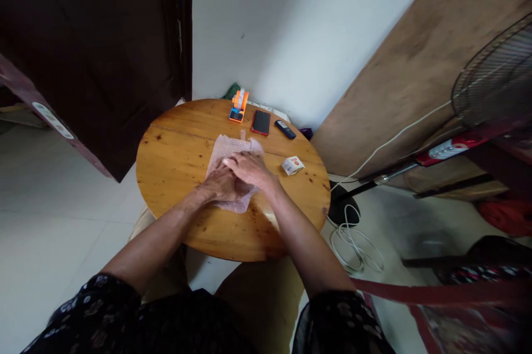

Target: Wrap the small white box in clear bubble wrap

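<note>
Black floral-patterned sleeves (341,318) lie nearest the camera, with both bare forearms extending forward over the worktop (174,160). A sheet of translucent bubble wrap (224,146) lies near the middle of this round wooden surface, beneath both hands. The left hand (224,183) rests on the sheet, its fingers largely hidden; its opening and any hold cannot be determined. The right hand (249,168) crosses over it, back upward, fingers together and slightly bent; whether it grips anything cannot be determined. To the right of the sheet stands a small white printed carton (293,165). Beyond the sheet, left to right, are an orange tape dispenser (239,106), a red-edged smartphone (260,122) and a dark handset (285,129). A pedestal fan (494,74) is at right; a dark door (95,49) is at left.
</note>
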Motion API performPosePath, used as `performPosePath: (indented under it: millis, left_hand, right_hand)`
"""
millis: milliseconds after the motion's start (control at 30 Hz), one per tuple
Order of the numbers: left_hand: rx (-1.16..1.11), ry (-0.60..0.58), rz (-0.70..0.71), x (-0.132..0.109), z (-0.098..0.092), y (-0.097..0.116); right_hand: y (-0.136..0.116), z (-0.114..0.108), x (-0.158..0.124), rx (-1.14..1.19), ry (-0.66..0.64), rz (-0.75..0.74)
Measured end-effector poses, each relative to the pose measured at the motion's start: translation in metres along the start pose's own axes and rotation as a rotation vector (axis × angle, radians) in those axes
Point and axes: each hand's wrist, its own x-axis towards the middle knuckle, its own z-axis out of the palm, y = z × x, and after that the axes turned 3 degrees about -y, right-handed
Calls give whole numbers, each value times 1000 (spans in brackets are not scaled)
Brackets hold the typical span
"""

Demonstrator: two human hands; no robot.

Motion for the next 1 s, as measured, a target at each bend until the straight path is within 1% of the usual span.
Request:
performPosePath:
  millis: [67, 133, 167, 233, 300, 367, 433, 567, 633, 733, 800, 867, 933, 1000]
  left_hand:
    - [168, -57, -26, -4, -4, 1]
    - [299, -97, -46, -6, -7, 2]
    - [319, -96, -51, -6, -7, 2]
    - [333, -56, -78, -6, -8, 2]
    - [342, 2, -105, -5, -8, 0]
    - [354, 36, -125, -5, -9, -3]
    - [359, 21, -143, -5, -11, -6]
    - [357, -56, -175, -5, -16, -10]
    - [353, -65, -169, -6, -19, -12]
    - [358, -35, -109, -7, -21, -12]
    - [345, -8, -16, -8, -21, -8]
    - [315, -5, 88, -10, -19, -2]
    - [298, -33, 163, -12, -15, 5]
    - [309, -94, 205, -13, -10, 10]
  right_hand:
    - [29, 2, -5, -3, 13, 119]
    - [52, 10, -14, 6, 74, 110]
    - [60, 16, -18, 13, 101, 89]
    - [71, 29, -25, 13, 180, 60]
    - [77, 40, -28, 20, 232, 67]
    - [80, 45, -29, 29, 252, 92]
    - [83, 44, -30, 32, 254, 108]
    - [87, 40, -33, 33, 240, 134]
    - [85, 39, -35, 29, 236, 146]
    - [82, 39, -35, 15, 238, 144]
    - [80, 39, -35, 6, 240, 143]
    - [80, 39, -35, -2, 243, 148]
    - [81, 41, -35, -8, 249, 154]
    - [81, 42, -35, -8, 258, 153]
